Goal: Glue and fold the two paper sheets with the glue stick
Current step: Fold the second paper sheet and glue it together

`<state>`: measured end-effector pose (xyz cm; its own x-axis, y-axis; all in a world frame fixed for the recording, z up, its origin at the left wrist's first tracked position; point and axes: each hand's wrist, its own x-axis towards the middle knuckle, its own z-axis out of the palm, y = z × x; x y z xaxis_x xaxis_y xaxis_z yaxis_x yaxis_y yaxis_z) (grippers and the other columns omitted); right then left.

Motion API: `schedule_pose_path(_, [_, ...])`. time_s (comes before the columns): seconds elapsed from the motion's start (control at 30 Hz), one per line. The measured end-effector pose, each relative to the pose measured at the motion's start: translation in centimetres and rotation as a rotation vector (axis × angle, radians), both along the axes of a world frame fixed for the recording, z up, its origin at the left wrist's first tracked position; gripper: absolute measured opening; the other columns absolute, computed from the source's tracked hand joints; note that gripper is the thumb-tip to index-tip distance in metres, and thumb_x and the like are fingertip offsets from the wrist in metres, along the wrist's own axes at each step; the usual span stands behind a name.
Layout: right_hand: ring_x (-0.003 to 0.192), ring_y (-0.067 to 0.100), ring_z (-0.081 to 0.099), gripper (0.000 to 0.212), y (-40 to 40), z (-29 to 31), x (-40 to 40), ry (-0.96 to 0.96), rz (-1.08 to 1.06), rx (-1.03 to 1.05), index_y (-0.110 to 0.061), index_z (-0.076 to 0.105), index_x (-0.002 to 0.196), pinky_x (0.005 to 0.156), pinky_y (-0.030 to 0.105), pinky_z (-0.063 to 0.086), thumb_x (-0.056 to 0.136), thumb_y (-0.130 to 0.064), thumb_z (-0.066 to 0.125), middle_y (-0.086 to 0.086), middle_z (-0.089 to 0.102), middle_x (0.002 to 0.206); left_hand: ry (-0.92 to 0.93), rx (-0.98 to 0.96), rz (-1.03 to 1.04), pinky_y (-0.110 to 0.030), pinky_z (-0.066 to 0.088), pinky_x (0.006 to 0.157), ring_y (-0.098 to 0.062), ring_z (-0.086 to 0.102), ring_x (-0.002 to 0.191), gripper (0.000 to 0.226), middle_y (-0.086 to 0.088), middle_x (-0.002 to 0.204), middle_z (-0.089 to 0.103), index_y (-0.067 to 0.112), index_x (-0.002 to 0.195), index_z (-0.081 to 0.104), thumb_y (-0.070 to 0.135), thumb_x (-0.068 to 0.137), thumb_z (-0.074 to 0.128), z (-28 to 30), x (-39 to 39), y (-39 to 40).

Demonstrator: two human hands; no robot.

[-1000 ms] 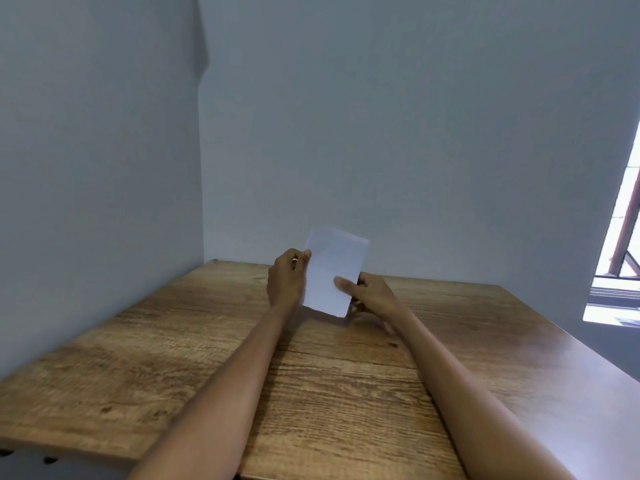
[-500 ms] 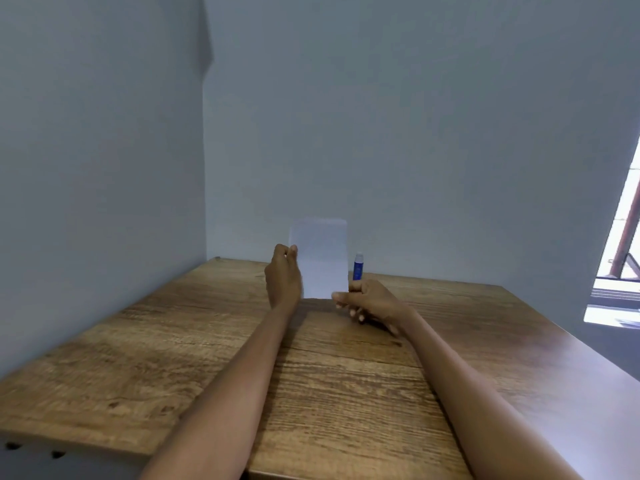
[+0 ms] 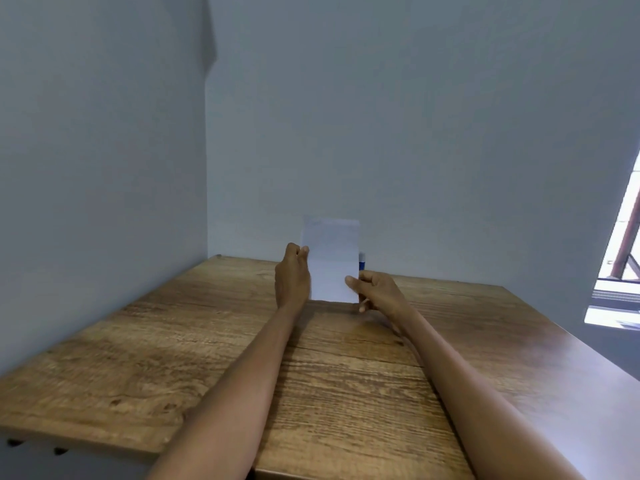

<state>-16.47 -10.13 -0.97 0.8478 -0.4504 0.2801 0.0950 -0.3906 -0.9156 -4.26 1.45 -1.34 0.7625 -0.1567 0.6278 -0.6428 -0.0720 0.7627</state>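
Observation:
A folded white paper (image 3: 332, 261) stands upright with its lower edge on the wooden table (image 3: 207, 341), near the back wall. My left hand (image 3: 292, 278) grips its left edge, fingers curled round it. My right hand (image 3: 375, 292) pinches the paper's lower right edge between thumb and fingers. A blue glue stick with a white cap (image 3: 362, 260) stands upright just behind the paper's right edge, mostly hidden by it. I cannot tell how many sheets are in the paper.
Grey walls close in the table on the left and at the back. At the far right, beyond the table's right edge, is a bright window (image 3: 620, 271). The table's near edge runs along the bottom left.
The paper has turned from tilted to upright and squared to me. Its lower edge has come down to the table, and the glue stick has come into sight behind it.

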Motion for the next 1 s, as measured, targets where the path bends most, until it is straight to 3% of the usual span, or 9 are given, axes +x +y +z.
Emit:
schedule_pose_path(0.07, [0.046,0.008,0.051,0.031,-0.3,-0.1,-0.1,-0.003,-0.016,0.026,-0.012,0.050,0.071,0.051,0.023,0.046,0.095,-0.033,0.053,0.004,0.049,0.062,-0.002,0.003,-0.013,-0.029,0.029,0.050,-0.009,0.036,0.054,0.026,0.004,0.063,0.041,0.009,0.082,0.042,0.027,0.101,0.038,-0.1,-0.1,-0.2])
schedule_pose_path(0.2, [0.048,0.011,0.053,0.040,-0.1,0.0,-0.2,-0.002,-0.053,0.149,-0.010,0.056,0.081,0.049,0.025,0.047,0.095,-0.046,0.047,0.002,0.056,0.060,0.008,0.002,-0.038,-0.028,0.028,0.051,-0.011,0.035,0.057,0.028,0.003,0.063,0.041,0.009,0.079,0.042,0.026,0.101,0.039,-0.2,0.3,0.0])
schedule_pose_path(0.3, [0.046,0.007,0.055,0.032,-0.1,0.0,-0.1,-0.054,-0.104,0.062,-0.014,0.057,0.075,0.046,0.021,0.046,0.097,-0.036,0.049,0.001,0.059,0.063,0.063,0.042,-0.136,-0.029,0.032,0.054,-0.011,0.041,0.058,0.030,0.003,0.062,0.045,0.012,0.071,0.045,0.025,0.099,0.044,-0.5,0.2,-0.1])
schedule_pose_path(0.37, [0.060,0.010,0.061,0.030,-0.6,-0.1,-0.3,-0.063,-0.169,0.055,-0.008,0.062,0.083,0.053,0.023,0.047,0.099,-0.026,0.045,0.004,0.063,0.076,0.149,0.043,-0.215,-0.028,0.035,0.055,-0.013,0.043,0.055,0.035,-0.002,0.060,0.050,0.010,0.064,0.051,0.026,0.096,0.051,-0.7,-0.1,-0.3])
schedule_pose_path(0.47, [0.073,0.013,0.063,0.033,-1.5,-0.5,-0.7,-0.015,-0.223,0.095,0.001,0.064,0.100,0.059,0.024,0.047,0.100,-0.025,0.043,0.004,0.067,0.086,0.317,0.022,-0.319,-0.024,0.042,0.046,-0.015,0.052,0.048,0.027,-0.012,0.064,0.061,0.001,0.076,0.067,0.024,0.090,0.062,-1.1,-0.3,-0.2])
schedule_pose_path(0.6, [0.066,0.017,0.061,0.022,-2.1,-0.7,-1.4,0.016,-0.226,0.124,-0.006,0.067,0.086,0.051,0.023,0.045,0.095,-0.023,0.055,0.009,0.069,0.085,0.422,0.010,-0.329,-0.018,0.037,0.036,-0.012,0.049,0.038,0.018,-0.006,0.054,0.059,0.009,0.074,0.068,0.024,0.084,0.070,-1.3,0.0,0.3])
schedule_pose_path(0.7, [0.060,0.013,0.054,0.016,-2.4,-0.6,-2.7,-0.016,-0.235,0.212,-0.006,0.069,0.086,0.051,0.023,0.045,0.087,-0.022,0.067,0.006,0.065,0.073,0.403,0.047,-0.286,-0.018,0.038,0.035,-0.009,0.050,0.037,0.018,-0.001,0.060,0.064,0.013,0.070,0.067,0.025,0.083,0.071,-1.3,-0.5,0.2])
schedule_pose_path(0.87, [0.047,0.006,0.051,0.023,-4.4,-0.4,-5.7,-0.016,-0.277,0.238,-0.008,0.067,0.081,0.041,0.018,0.041,0.096,-0.018,0.052,-0.001,0.061,0.062,0.323,0.153,-0.276,-0.024,0.048,0.045,-0.006,0.056,0.038,0.019,0.000,0.054,0.063,0.009,0.072,0.069,0.021,0.087,0.067,-0.6,-3.3,-2.4])
schedule_pose_path(1.0, [0.049,0.014,0.047,0.028,-8.6,-0.3,-8.8,0.002,-0.447,0.151,-0.010,0.062,0.071,0.044,0.024,0.036,0.096,-0.021,0.053,0.001,0.053,0.057,0.291,0.219,-0.352,-0.020,0.045,0.045,-0.013,0.058,0.051,0.008,-0.005,0.079,0.068,0.010,0.080,0.068,0.014,0.086,0.065,1.2,-6.1,-7.6])
